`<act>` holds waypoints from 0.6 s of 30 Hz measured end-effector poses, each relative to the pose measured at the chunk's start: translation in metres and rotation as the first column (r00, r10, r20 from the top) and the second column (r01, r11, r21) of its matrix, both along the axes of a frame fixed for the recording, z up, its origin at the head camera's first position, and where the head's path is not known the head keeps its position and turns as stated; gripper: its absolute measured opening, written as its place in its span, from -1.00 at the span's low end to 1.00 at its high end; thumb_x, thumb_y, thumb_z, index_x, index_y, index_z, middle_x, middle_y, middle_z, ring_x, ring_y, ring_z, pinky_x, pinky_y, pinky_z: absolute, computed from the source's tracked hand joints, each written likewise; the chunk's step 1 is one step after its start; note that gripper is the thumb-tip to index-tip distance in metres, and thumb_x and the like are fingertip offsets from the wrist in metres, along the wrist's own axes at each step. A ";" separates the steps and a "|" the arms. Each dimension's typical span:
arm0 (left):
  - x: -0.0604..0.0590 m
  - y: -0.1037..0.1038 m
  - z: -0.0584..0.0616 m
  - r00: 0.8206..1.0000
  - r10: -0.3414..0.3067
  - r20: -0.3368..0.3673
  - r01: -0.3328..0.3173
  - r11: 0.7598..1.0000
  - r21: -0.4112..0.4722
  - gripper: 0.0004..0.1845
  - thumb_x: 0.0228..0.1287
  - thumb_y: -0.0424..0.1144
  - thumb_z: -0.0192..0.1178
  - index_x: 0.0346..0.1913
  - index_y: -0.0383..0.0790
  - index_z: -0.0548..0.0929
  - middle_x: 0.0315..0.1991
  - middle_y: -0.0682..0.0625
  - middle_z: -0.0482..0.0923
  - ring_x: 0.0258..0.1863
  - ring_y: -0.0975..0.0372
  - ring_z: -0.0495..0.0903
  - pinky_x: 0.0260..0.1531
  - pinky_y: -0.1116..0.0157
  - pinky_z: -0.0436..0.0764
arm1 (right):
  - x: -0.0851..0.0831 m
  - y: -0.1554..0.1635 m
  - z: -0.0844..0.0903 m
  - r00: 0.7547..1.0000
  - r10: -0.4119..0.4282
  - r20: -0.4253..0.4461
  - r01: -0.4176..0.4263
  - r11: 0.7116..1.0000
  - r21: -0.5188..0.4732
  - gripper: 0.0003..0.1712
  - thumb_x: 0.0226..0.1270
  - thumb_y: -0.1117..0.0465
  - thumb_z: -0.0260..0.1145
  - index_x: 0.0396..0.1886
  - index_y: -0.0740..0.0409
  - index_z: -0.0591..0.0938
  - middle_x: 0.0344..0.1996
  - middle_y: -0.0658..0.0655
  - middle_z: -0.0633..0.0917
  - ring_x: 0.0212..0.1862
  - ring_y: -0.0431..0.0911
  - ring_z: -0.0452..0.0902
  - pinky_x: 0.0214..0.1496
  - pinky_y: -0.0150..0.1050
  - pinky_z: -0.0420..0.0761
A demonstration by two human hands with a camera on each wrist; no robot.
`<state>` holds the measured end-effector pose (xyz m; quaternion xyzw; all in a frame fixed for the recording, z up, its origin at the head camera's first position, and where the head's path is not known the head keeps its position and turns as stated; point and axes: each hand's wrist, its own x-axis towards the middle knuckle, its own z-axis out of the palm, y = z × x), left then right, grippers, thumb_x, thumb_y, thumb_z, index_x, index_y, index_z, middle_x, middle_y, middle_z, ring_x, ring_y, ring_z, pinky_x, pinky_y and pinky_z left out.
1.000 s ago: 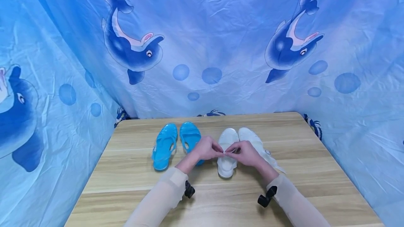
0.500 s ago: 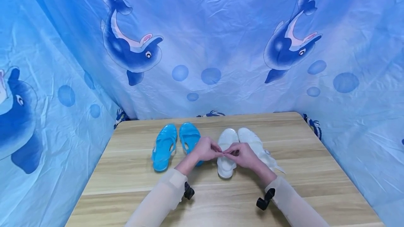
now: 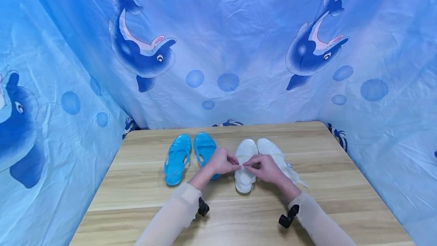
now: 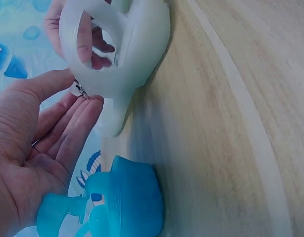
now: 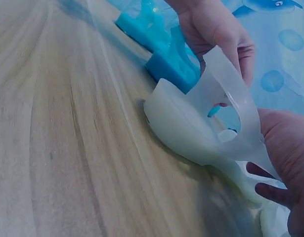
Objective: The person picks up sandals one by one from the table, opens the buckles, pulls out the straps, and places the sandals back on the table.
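Observation:
A white sandal (image 3: 245, 183) lies on the table with both hands over its middle. My left hand (image 3: 222, 161) comes from the left; in the left wrist view its thumb and fingers pinch a small metal buckle (image 4: 81, 89) at the side of the sandal. From the right, my right hand (image 3: 264, 167) holds the sandal's strap (image 5: 243, 106) near the buckle, its fingertips partly hidden behind the strap in the right wrist view. The strap arches up above the sole. The second white sandal (image 3: 271, 148) lies to the right, its strap (image 3: 299, 179) loose on the table.
A pair of blue sandals, the left one (image 3: 177, 162) and the right one (image 3: 205, 145), stands left of the white pair; my left hand covers part of the right one. The wooden table (image 3: 136, 193) is enclosed by a blue dolphin-print curtain (image 3: 218, 48).
The fingertips of both hands met over the white sandal half a second ago; now a small gap shows between them. The sandals stay in place.

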<state>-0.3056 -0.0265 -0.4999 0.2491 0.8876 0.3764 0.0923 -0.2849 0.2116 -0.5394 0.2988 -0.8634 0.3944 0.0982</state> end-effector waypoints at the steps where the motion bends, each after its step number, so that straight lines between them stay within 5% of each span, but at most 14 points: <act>1: 0.000 0.000 0.000 1.000 0.000 0.001 0.000 1.000 0.000 -0.88 0.29 -0.11 0.54 -0.28 -0.08 0.91 -0.37 0.08 0.85 -0.42 0.41 0.72 -0.36 0.42 0.70 | 0.000 -0.001 0.001 1.000 -0.009 -0.021 0.009 1.000 0.025 -0.87 0.29 0.23 0.60 -0.19 -0.05 0.90 -0.29 -0.12 0.87 -0.17 -0.22 0.71 -0.03 -0.22 0.69; 6: 0.001 0.003 0.002 1.000 -0.006 -0.011 0.006 1.000 -0.016 -0.88 0.27 -0.11 0.55 -0.29 -0.07 0.90 -0.38 0.10 0.84 -0.42 0.41 0.71 -0.36 0.42 0.68 | 0.000 -0.005 0.008 0.992 -0.046 -0.115 0.063 0.986 0.152 -0.86 0.27 0.08 0.62 -0.18 -0.14 0.91 -0.29 -0.22 0.87 -0.01 -0.09 0.68 0.13 0.03 0.58; 13: -0.001 0.003 0.000 1.000 -0.015 -0.002 0.015 1.000 -0.021 -0.88 0.29 -0.09 0.54 -0.27 -0.05 0.91 -0.37 0.11 0.85 -0.41 0.42 0.72 -0.35 0.43 0.69 | -0.002 -0.005 0.009 0.996 -0.052 -0.069 0.062 0.986 0.156 -0.92 0.31 0.08 0.60 -0.22 -0.15 0.90 -0.34 -0.21 0.86 -0.17 -0.13 0.65 -0.05 -0.23 0.54; 18: -0.002 0.002 -0.002 1.000 -0.011 -0.011 0.011 1.000 -0.015 -0.88 0.28 -0.09 0.55 -0.28 -0.06 0.91 -0.37 0.11 0.85 -0.41 0.42 0.74 -0.34 0.43 0.70 | -0.001 -0.006 0.010 0.995 -0.085 -0.056 0.094 0.981 0.172 -0.91 0.32 0.05 0.59 -0.19 -0.19 0.89 -0.31 -0.23 0.85 -0.12 -0.15 0.63 0.07 -0.12 0.49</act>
